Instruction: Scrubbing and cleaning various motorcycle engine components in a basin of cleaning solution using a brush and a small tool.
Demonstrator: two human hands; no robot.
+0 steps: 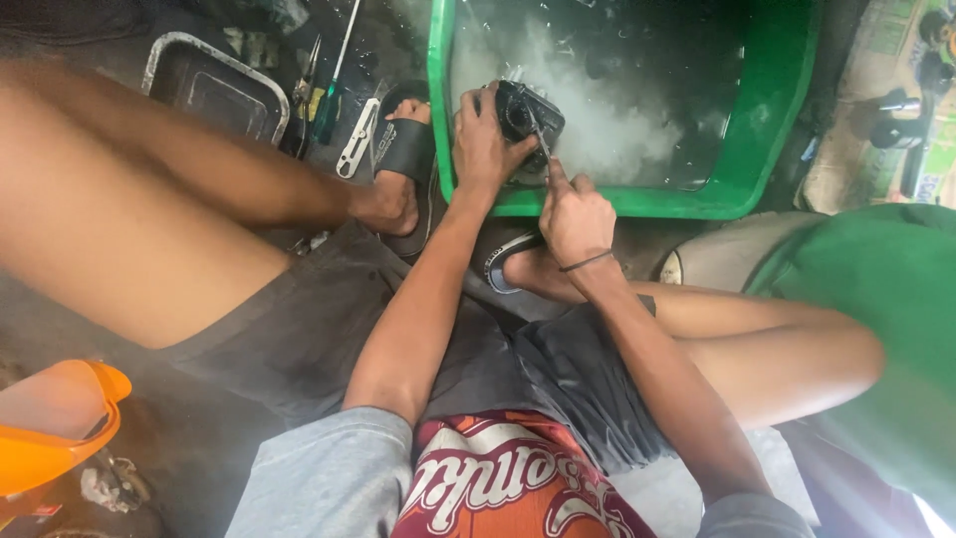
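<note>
My left hand [485,144] grips a small dark engine part [528,112] and holds it over the near edge of a green plastic tub [767,110] filled with cloudy liquid. In my right hand [573,214] is a thin metal tool [540,134] whose tip rests against the part. A dark band circles my right wrist. Both forearms reach forward between my knees, and my feet in black sandals [403,149] rest just before the tub.
A grey metal tray [214,85] lies on the floor at the far left. Beside it are a green-handled screwdriver [334,85], pliers and a flat wrench [356,139]. An orange plastic piece [55,423] sits at lower left. A green cloth-covered shape [876,299] fills the right.
</note>
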